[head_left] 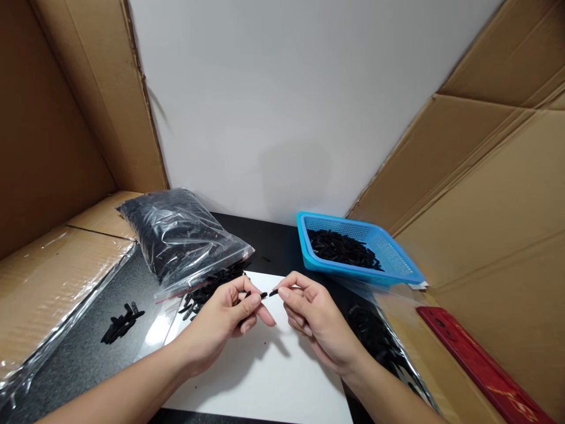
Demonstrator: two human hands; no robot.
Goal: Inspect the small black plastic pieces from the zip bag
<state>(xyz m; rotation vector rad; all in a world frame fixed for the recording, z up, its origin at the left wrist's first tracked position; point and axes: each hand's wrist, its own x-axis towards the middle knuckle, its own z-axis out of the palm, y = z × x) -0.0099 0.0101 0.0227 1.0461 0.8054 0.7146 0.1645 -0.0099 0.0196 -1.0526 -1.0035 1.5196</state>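
Over a white sheet (273,377), my left hand (232,309) is closed, with small black strips (263,295) pinched between thumb and fingers. Facing it, my right hand (309,312) pinches another short black strip (273,292) by its end. The two pieces nearly meet; a narrow gap seems to lie between them. What the strips are made of I cannot tell. Behind my left wrist lies a loose heap of like black strips (198,297), at the mouth of a clear zip bag (176,229) filled with more of them.
A blue basket (401,259) part-filled with black strips stands at the back right. A small black pile (121,324) lies at left. Beyond my right forearm are a clear bag with black pieces (375,335) and a red box (477,359). Cardboard walls (498,176) flank both sides.
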